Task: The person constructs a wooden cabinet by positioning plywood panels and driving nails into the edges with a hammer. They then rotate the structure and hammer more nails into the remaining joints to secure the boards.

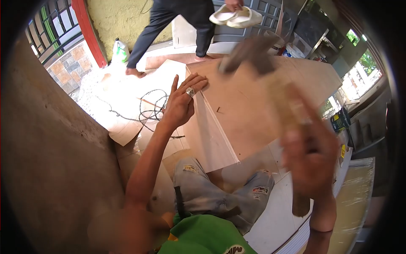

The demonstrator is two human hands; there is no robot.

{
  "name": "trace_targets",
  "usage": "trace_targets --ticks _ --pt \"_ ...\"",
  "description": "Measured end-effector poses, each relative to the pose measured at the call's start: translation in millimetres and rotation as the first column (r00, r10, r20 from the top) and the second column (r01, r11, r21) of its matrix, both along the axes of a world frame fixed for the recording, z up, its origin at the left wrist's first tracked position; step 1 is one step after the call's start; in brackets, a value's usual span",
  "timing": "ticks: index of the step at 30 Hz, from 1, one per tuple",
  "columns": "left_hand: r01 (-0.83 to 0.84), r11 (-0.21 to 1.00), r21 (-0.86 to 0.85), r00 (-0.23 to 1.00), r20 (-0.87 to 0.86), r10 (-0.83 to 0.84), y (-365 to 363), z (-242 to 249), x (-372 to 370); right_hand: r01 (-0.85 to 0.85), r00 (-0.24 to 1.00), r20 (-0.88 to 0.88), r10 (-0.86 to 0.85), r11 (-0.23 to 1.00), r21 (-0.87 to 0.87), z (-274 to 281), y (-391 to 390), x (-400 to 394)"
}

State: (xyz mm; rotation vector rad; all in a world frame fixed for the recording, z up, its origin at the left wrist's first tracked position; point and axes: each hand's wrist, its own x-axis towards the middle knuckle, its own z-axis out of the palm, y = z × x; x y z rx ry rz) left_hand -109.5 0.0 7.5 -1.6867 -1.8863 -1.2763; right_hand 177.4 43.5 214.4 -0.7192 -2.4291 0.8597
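Note:
My right hand (308,156) is wrapped around the wooden handle of a hammer (249,57). Both are smeared by motion, with the hammer's dark head raised over the far part of a plywood sheet (241,110). On the sheet's left part rests my left hand (182,99), fingers stretched out and a ring on one of them. A long straight pale strip or seam (218,127) runs from near that hand towards my knees. Whether a nail stands under the left fingers cannot be made out.
A dark cord (154,108) lies in loops left of the sheet. Behind it a person in dark trousers (177,19) walks barefoot, carrying pale shoes (237,17). A white-and-green jug (120,51) stands by the wall. A wall (59,139) rises close on my left; a dark can (340,119) is at right.

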Motion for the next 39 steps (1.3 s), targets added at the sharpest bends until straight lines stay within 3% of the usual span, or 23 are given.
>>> trace_targets --ticks 1,2,3,6,7,9,12,14,16,17,19,21,22,23,26,28,30,31,35,36,37,38,39 --pt "0.008 0.999 0.042 1.000 0.008 -0.008 2 -4 1 -0.061 0.952 -0.274 0.137 0.962 0.268 -13 19 15" --pt "0.007 0.999 0.041 1.000 0.011 -0.008 2 -4 1 -0.382 0.784 -0.509 0.354 0.923 0.054 -3 39 33" --pt "0.005 0.999 0.039 1.000 0.007 -0.005 2 -4 1 -0.381 0.786 -0.508 0.353 0.923 0.051 8 52 51" --pt "-0.003 1.000 0.031 1.000 0.000 0.003 1 0 2 0.099 0.955 -0.239 -0.174 0.951 -0.294 36 87 105" --pt "-0.008 1.000 0.025 1.000 -0.004 0.009 1 0 3 -0.180 0.976 -0.111 0.187 0.981 0.069 6 122 125" --pt "0.003 1.000 0.022 1.000 -0.007 -0.003 1 -1 3 -0.203 0.975 0.145 0.171 0.945 0.255 -42 15 15" --pt "0.013 1.000 0.016 1.000 -0.008 -0.013 2 0 0 -0.315 0.942 -0.042 0.332 0.923 0.220 -62 26 -3" --pt "0.012 1.000 0.002 1.000 0.011 -0.012 0 -1 3 -0.058 0.990 -0.124 0.060 0.998 0.017 -22 3 1" --pt "0.000 1.000 0.002 1.000 0.012 0.000 0 1 4 -0.107 0.902 -0.402 0.159 0.983 0.147 -9 14 29" --pt "0.001 1.000 0.000 1.000 0.013 -0.001 0 1 4 -0.107 0.902 -0.401 0.157 0.984 0.145 8 4 29" --pt "0.000 1.000 0.004 1.000 0.001 0.000 0 1 3 0.309 0.736 -0.522 -0.432 0.899 -0.310 44 -19 23" --pt "-0.001 1.000 0.008 1.000 -0.003 0.001 1 -1 1 0.430 0.647 -0.679 -0.345 0.902 -0.049 -15 11 25" --pt "-0.001 1.000 0.010 1.000 -0.011 0.001 1 -1 1 -0.043 0.940 -0.247 0.236 0.799 0.599 -36 28 27" --pt "0.002 1.000 0.008 1.000 -0.015 -0.002 0 -1 2 -0.116 0.993 0.068 0.097 0.922 0.371 -52 14 18" --pt "-0.002 1.000 0.027 1.000 -0.018 0.003 2 -1 3 -0.294 0.950 0.002 0.311 0.896 0.332 -67 22 0" --pt "0.011 0.999 0.030 1.000 -0.020 -0.010 1 -7 0 -0.002 0.999 0.033 0.005 0.994 -0.112 -20 0 8" --pt "-0.005 1.000 0.031 1.000 -0.015 0.005 -1 -1 1 0.124 0.948 -0.314 -0.057 0.972 0.198 3 -5 19" --pt "-0.009 1.000 0.027 1.000 -0.010 0.009 -1 0 4 0.118 0.950 -0.307 -0.052 0.973 0.199 11 -4 25" --pt "-0.001 1.000 0.025 1.000 -0.004 0.001 0 -2 2 -0.215 0.822 -0.559 0.111 0.969 -0.125 33 0 42" --pt "-0.006 1.000 0.027 1.000 -0.014 0.007 0 -3 1 0.182 0.807 -0.590 -0.030 0.963 0.200 -8 7 21" --pt "-0.011 1.000 0.025 1.000 -0.024 0.011 1 -4 1 -0.188 0.975 0.062 0.214 0.640 0.745 -31 29 33" --pt "-0.013 1.000 0.027 1.000 -0.022 0.013 -1 -4 2 -0.235 0.972 0.122 0.201 0.871 0.432 -51 22 14" --pt "-0.010 1.000 0.018 1.000 -0.026 0.010 -2 -4 3 -0.221 0.961 0.180 0.209 0.974 0.052 -61 12 -2"
